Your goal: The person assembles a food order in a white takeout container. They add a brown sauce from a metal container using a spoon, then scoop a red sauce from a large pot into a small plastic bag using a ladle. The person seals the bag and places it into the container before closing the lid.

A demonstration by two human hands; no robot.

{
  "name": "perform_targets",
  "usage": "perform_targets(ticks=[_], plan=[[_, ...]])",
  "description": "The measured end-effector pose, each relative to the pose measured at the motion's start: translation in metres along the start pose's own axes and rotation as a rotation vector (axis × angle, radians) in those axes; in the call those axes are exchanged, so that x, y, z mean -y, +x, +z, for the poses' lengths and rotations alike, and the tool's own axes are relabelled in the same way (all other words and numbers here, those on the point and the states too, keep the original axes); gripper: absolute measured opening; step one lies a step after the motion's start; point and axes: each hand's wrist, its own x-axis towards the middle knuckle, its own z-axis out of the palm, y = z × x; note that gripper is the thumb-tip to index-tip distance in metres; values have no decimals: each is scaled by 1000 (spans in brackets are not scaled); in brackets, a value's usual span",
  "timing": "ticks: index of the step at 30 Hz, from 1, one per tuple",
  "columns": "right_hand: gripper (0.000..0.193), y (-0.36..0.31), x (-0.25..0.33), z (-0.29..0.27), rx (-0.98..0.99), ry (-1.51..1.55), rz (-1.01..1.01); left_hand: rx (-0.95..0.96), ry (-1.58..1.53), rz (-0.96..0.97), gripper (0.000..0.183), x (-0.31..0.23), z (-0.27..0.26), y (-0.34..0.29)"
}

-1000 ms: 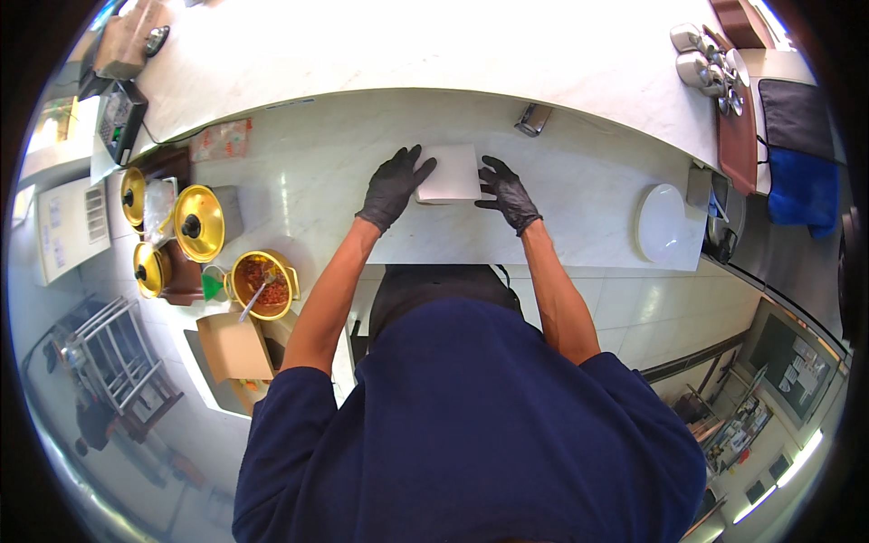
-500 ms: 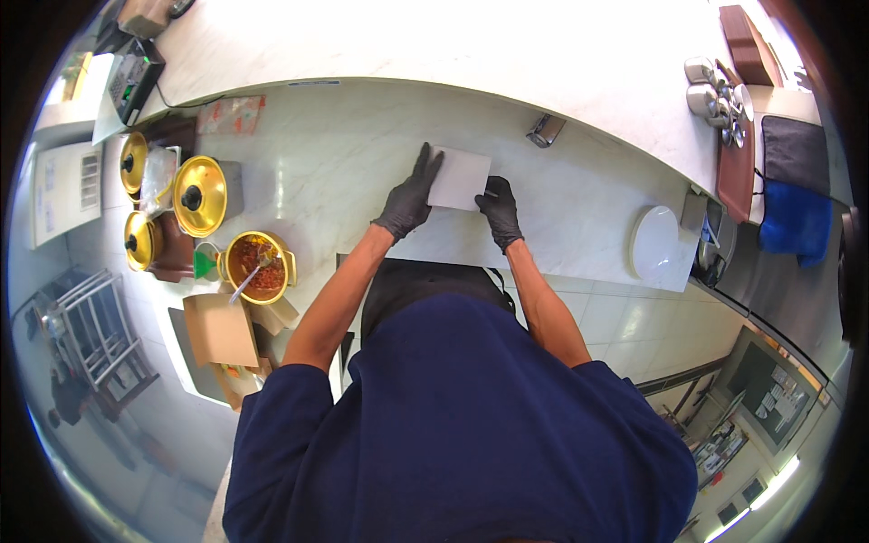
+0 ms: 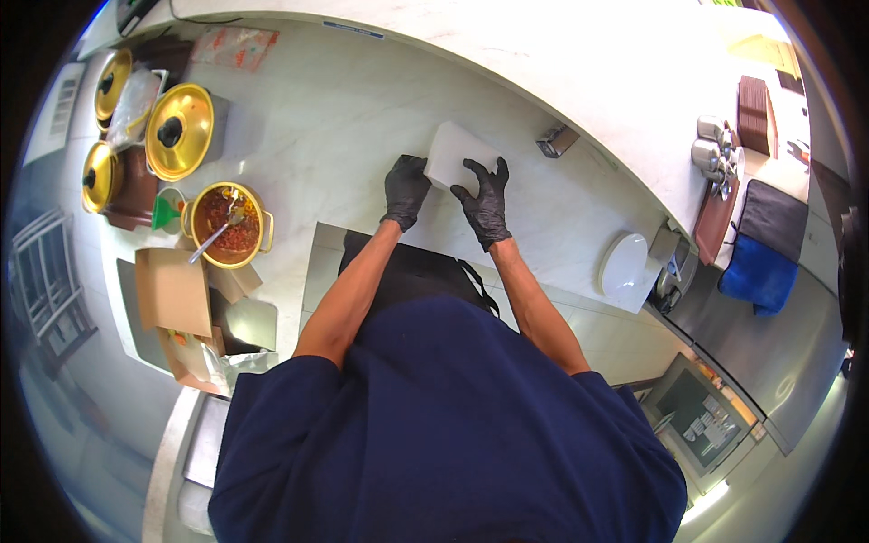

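Observation:
A white, square block or stack of sheets [image 3: 457, 149] is tilted above the counter, and its exact kind cannot be made out. My left hand [image 3: 407, 192], in a black glove, has its fingers closed at the left edge of the white block. The black-gloved right hand [image 3: 486, 201] lies over its near right side, thumb and fingers spread apart. Whether the right fingertips press on the surface is unclear. Beyond the block, to the right, a small metal dispenser-like box [image 3: 556, 140] stands by the counter's raised ledge.
Left: a yellow pot of red food [image 3: 228, 237] with a spoon, several gold-lidded pots [image 3: 179, 132], a green funnel [image 3: 166, 214] and an open cardboard box [image 3: 174, 288]. Right: white plates [image 3: 623, 267], metal cups [image 3: 711, 149] and a blue cloth [image 3: 759, 274]. A ledge [image 3: 507, 54] runs behind.
The view has turned, shifting the surroundings. The white block has tilted. My left fingers have curled in at its edge, while the right hand has moved over it with fingers spreading.

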Motion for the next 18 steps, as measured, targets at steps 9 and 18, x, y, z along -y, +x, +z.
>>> perform_targets(ticks=[9,18], plan=[[63,1,-6,13,36,-218,3,363,17,-63,72,-18,-38,24],[74,12,-4,13,29,-38,30,550,160,-12,62,-24,-13,87]])
